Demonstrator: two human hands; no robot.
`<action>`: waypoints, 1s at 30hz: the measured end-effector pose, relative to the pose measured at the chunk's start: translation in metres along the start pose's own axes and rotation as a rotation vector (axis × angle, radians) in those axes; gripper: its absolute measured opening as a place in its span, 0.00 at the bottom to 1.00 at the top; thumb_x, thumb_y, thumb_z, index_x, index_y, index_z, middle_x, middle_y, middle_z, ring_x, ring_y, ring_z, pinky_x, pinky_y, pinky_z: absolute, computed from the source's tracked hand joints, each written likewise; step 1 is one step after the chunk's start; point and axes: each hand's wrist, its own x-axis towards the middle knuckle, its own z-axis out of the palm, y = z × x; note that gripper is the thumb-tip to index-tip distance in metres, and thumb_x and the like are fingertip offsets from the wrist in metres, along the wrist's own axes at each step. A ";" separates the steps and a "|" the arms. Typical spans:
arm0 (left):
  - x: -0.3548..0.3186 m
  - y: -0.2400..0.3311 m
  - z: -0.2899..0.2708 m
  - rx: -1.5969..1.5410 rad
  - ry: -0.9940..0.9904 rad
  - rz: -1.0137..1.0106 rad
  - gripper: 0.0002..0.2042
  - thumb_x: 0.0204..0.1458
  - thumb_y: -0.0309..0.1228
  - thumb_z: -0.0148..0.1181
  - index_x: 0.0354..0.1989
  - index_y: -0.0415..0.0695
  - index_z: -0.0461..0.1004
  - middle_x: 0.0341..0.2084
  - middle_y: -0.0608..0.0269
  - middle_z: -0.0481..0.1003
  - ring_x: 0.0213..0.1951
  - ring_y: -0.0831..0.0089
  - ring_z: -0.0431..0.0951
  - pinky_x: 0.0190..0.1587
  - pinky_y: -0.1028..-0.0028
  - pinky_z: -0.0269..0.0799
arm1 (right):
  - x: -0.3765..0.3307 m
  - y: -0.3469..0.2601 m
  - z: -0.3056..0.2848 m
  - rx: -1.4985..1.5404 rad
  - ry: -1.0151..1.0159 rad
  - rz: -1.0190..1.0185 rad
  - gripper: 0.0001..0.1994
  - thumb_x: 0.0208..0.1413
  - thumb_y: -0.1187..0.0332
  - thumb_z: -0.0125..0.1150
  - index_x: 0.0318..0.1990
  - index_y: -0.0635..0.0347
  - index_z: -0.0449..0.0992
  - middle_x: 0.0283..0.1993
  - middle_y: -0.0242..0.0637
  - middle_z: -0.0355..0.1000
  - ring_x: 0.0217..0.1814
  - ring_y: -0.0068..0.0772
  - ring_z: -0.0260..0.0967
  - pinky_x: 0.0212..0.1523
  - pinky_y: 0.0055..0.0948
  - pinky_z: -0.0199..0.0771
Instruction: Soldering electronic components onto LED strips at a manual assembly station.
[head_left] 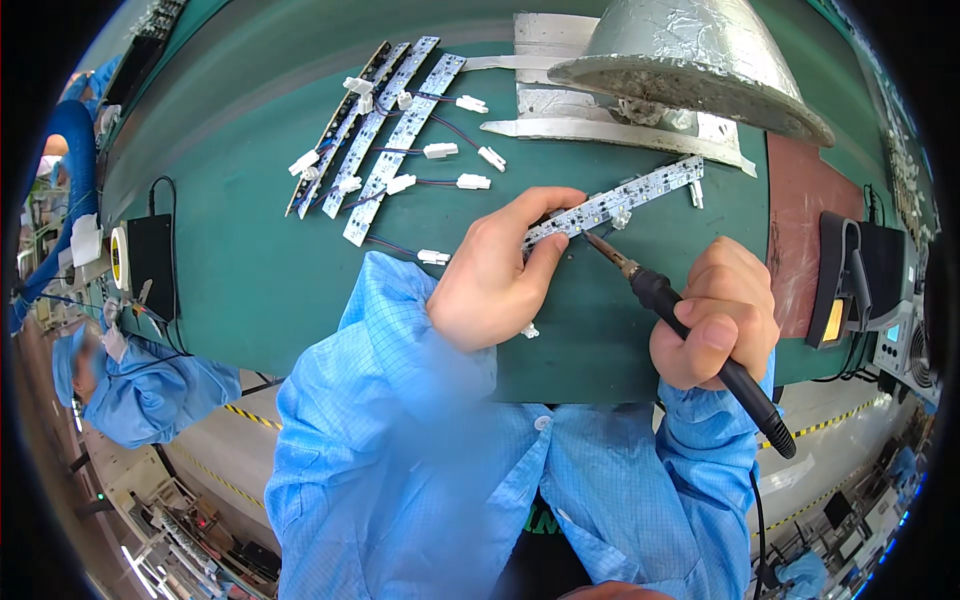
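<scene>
My left hand (497,270) pinches the near end of a long white LED strip board (640,194) lying on the green bench mat (250,260). My right hand (718,318) grips a black-handled soldering iron (690,325). Its metal tip (592,240) touches the board right by my left thumb and forefinger. A small white connector (696,194) hangs at the board's far end.
Several finished strip boards (385,120) with wires and white plugs lie at the back left. A foil-covered fume hood (690,60) stands behind the board. A soldering station and iron stand (860,280) sit at right. Another person in blue (140,385) works at lower left.
</scene>
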 end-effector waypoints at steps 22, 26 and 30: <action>-0.001 -0.012 0.000 0.015 0.059 0.103 0.15 0.57 0.23 0.52 0.54 0.39 0.71 0.40 0.48 0.78 0.41 0.60 0.80 0.43 0.67 0.74 | -0.001 0.002 0.001 0.072 0.175 -0.003 0.13 0.61 0.69 0.49 0.24 0.61 0.64 0.12 0.31 0.56 0.10 0.24 0.48 0.12 0.28 0.45; -0.003 -0.002 -0.012 0.181 0.033 0.230 0.16 0.53 0.24 0.58 0.52 0.37 0.72 0.42 0.50 0.77 0.42 0.54 0.78 0.45 0.64 0.74 | 0.001 -0.008 -0.039 0.089 0.483 0.042 0.18 0.64 0.61 0.39 0.22 0.57 0.61 0.12 0.28 0.49 0.12 0.22 0.41 0.16 0.27 0.41; 0.000 0.007 -0.018 0.656 0.189 0.502 0.18 0.46 0.26 0.66 0.47 0.38 0.75 0.42 0.55 0.75 0.42 0.55 0.74 0.46 0.63 0.70 | 0.004 0.007 -0.072 0.058 0.572 0.186 0.18 0.62 0.61 0.41 0.20 0.57 0.59 0.12 0.33 0.50 0.14 0.24 0.42 0.19 0.28 0.44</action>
